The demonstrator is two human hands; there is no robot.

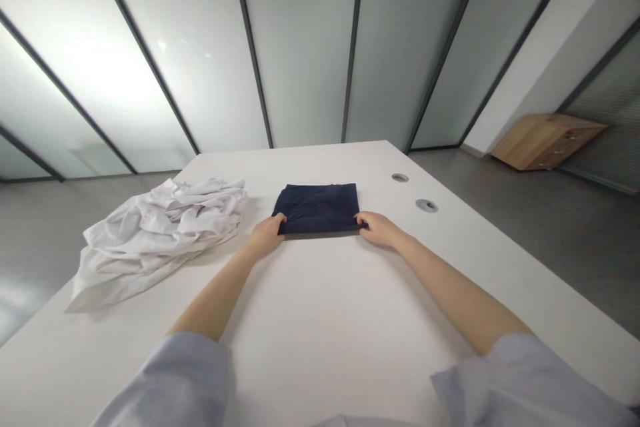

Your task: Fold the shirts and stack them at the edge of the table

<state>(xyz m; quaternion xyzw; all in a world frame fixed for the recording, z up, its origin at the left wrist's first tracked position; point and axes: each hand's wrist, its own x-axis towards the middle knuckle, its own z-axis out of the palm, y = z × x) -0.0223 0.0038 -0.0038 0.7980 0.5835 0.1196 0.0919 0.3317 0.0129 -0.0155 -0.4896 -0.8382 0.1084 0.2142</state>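
A dark navy piece of cloth [320,207], folded into a flat rectangle, lies near the middle of the white table [330,320]. What kind of garment it is, I cannot tell. My left hand [269,235] pinches its near left corner, thumb on top and the other fingers partly hidden. At the near right corner, my right hand [379,227] grips the cloth in the same way. The near edge between my hands runs almost straight and seems slightly raised, with a thin shadow below it.
A crumpled heap of white cloth [165,233] sits at the table's left, partly hanging over that edge. Two round grommets [427,205] are set in the tabletop at the right. Beyond stand a frosted glass partition [305,47] and a wooden cabinet [540,140].
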